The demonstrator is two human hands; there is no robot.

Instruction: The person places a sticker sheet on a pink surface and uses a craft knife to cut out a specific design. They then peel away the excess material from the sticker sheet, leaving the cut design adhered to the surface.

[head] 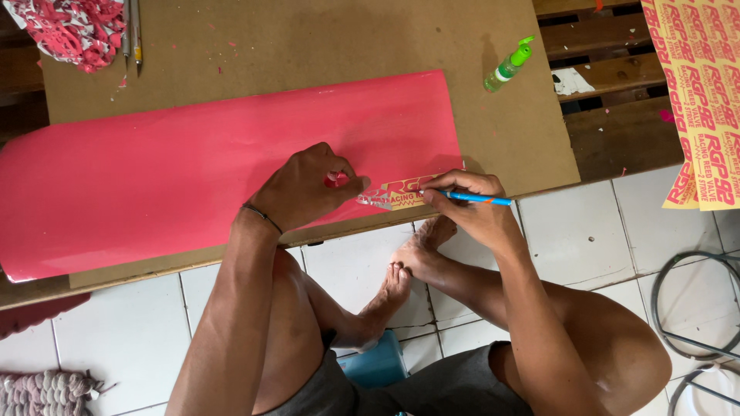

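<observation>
Pink-red vinyl sheet [193, 166] on brown cardboard [308, 46], blue knife [476, 199], green spray bottle [507, 67] (white floor tiles [593, 231] below)

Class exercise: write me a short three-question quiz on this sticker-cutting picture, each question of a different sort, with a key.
1. True or false: the right hand holds a blue craft knife.
2. What does the left hand press on? A) green bottle B) pink vinyl sheet C) floor tile
3. Fill in: the green bottle lies on the brown ____.

Key: 1 true. 2 B, the pink vinyl sheet, beside the cut yellow lettering. 3 board.
</observation>
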